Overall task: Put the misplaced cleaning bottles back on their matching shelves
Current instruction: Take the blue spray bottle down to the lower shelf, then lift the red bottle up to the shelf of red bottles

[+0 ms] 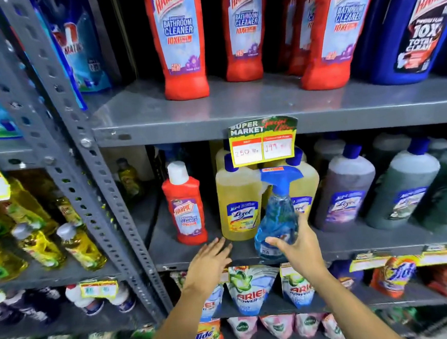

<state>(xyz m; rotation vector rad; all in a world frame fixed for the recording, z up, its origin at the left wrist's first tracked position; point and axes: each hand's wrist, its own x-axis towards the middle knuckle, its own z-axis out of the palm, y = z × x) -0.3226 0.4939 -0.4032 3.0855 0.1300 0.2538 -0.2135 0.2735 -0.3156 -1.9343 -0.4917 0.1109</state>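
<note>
My right hand point(299, 246) is shut on a blue spray bottle point(278, 213) with a blue trigger, held upright in front of the yellow Lizol bottles point(237, 208) on the middle shelf. My left hand point(211, 261) is open, fingers spread, at the front edge of that shelf point(169, 243). Just above the left hand, a small red Harpic bathroom cleaner bottle point(185, 207) with a white cap stands to the left of the yellow bottles. Large red Harpic bottles point(180, 41) line the top shelf point(239, 106).
A dark blue Harpic bottle point(417, 25) stands at the top right. Grey and green Lizol bottles point(344, 192) fill the middle shelf's right side. A price tag point(263, 142) hangs from the top shelf edge. Ariel pouches point(250, 290) sit below. A slotted steel upright point(82, 159) separates the left rack of yellow bottles.
</note>
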